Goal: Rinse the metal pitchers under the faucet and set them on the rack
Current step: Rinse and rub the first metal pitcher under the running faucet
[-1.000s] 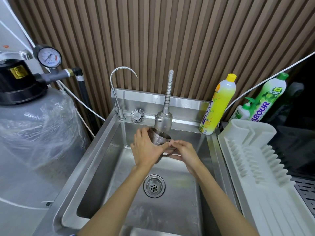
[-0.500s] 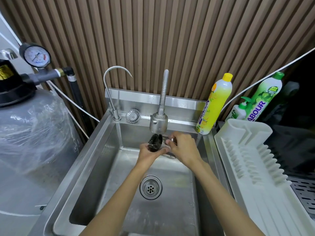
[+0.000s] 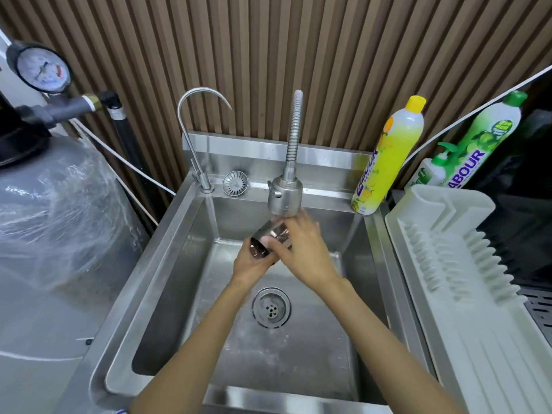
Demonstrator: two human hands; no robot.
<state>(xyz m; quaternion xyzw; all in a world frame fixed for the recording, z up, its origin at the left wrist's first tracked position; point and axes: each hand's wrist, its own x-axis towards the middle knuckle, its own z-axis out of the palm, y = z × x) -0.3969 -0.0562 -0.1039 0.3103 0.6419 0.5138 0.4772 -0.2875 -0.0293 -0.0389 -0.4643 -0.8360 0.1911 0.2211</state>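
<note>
Drain [image 3: 271, 307] sits in the sink [image 3: 179, 264] floor, nearer than both hands. Left hand [image 3: 248, 264] grips the pitcher [image 3: 270, 233] from below, fingers curled round its open end. Right hand [image 3: 301, 252] grips it from above, fingers wrapped over the body. The pitcher lies tilted between the fingers, mouth down-left, directly under the faucet [image 3: 283, 200] head, which is just beyond the right fingertips. Rack [image 3: 448, 264] stands well right of the fingers. Water flow: cannot tell.
</note>
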